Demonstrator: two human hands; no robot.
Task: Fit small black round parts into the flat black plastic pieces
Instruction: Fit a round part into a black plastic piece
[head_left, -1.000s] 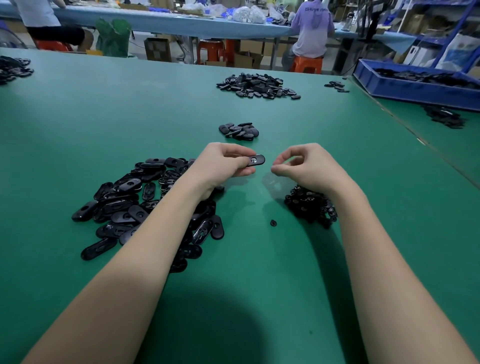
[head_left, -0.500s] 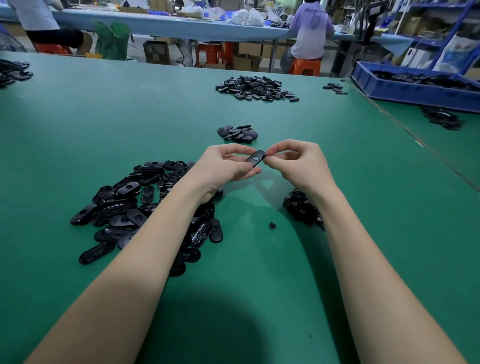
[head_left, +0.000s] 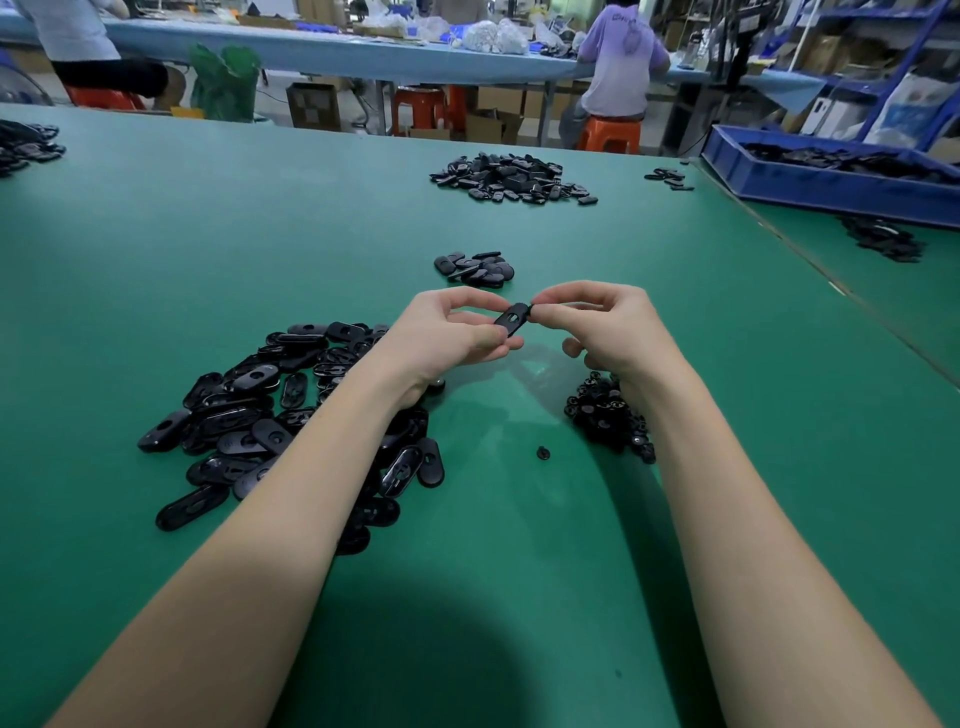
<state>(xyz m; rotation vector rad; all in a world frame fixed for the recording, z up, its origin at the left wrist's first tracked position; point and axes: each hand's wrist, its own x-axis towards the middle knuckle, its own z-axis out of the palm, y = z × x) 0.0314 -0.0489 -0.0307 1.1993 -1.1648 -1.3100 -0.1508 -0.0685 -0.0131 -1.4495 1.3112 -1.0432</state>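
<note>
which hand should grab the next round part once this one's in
Right. The right hand is nearest the pile of small round parts and the loose round part, while the left hand grips the flat piece.

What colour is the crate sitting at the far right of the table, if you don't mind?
The crate is blue, holding black parts; the head view, the only one, shows it.
</note>
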